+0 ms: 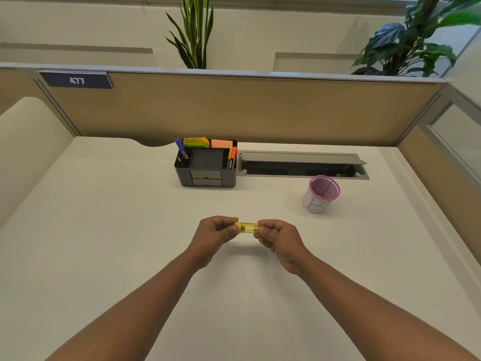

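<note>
A small translucent yellow plastic piece (247, 227) is held level above the middle of the white desk (104, 230). My left hand (214, 234) pinches its left end with curled fingers. Its right end is pinched by my right hand (279, 239). Both ends are hidden under the fingertips, and something dark shows inside the yellow piece near its left end.
A black desk organiser (207, 165) with pens, markers and sticky notes stands at the back centre. To its right lies an open cable tray (303, 165), and in front of that a pink mesh cup (321, 194) with a paper label. Beige partitions (260, 113) enclose the desk.
</note>
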Demonstrator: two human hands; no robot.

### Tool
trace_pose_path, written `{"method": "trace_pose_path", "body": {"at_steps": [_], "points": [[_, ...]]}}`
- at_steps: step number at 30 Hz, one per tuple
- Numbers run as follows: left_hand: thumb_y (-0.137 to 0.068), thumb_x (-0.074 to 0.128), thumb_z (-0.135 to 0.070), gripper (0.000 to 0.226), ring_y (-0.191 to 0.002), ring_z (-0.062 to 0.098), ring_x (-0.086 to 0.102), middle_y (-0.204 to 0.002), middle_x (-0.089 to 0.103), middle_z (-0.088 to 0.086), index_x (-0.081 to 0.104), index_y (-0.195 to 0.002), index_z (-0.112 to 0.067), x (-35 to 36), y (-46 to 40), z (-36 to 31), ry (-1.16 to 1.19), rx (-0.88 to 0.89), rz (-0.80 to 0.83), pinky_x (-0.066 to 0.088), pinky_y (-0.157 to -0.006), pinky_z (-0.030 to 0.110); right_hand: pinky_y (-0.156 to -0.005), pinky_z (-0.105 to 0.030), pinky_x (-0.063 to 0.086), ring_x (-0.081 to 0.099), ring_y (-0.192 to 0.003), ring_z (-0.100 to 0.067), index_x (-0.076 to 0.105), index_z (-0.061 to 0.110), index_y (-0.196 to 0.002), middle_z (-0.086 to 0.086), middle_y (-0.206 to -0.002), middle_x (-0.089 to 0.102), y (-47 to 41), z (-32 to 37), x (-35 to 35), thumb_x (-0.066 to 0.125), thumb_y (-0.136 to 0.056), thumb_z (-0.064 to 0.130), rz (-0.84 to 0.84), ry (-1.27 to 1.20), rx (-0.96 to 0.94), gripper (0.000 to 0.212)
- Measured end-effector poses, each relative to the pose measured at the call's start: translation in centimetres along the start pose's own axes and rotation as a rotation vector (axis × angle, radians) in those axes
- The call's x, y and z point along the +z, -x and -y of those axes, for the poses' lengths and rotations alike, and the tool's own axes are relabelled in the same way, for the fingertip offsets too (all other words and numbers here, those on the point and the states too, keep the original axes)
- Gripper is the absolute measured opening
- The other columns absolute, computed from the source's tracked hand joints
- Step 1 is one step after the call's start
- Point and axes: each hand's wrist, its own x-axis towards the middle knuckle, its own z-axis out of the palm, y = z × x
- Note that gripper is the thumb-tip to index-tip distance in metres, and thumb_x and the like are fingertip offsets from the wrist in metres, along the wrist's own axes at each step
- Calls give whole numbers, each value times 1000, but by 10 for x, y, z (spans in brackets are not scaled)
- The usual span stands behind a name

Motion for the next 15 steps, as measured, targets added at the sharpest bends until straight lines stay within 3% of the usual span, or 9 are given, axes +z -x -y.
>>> {"method": "trace_pose_path", "body": {"at_steps": [3,8,15], "points": [[-91,72,0,20,-105,35,74,-105,79,15,78,-101,-16,2,-1,-2,-53,26,-27,59,-98,40,-76,-30,62,77,-84,-25,75,4,-100,-13,-89,79,0,5,2,69,-92,-4,4,0,17,13],[-91,73,-5,20,-101,31,74,-103,78,10,77,-97,-23,9,-4,-10,-220,68,-37,59,-99,44,-76,-30,62,77,-86,-27,73,3,-102,-17,-93,77,0,13,-1,68,-93,-4,-5,30,17,12],[-92,71,-4,18,-106,35,73,-108,75,8,75,-103,-18,3,-9,-10,-256,44,11,56,-103,52,-89,-35,60,70,-93,-28,78,9,-93,-15,-100,74,-9,24,-5,77,-85,-1,80,336,69,13]]}}
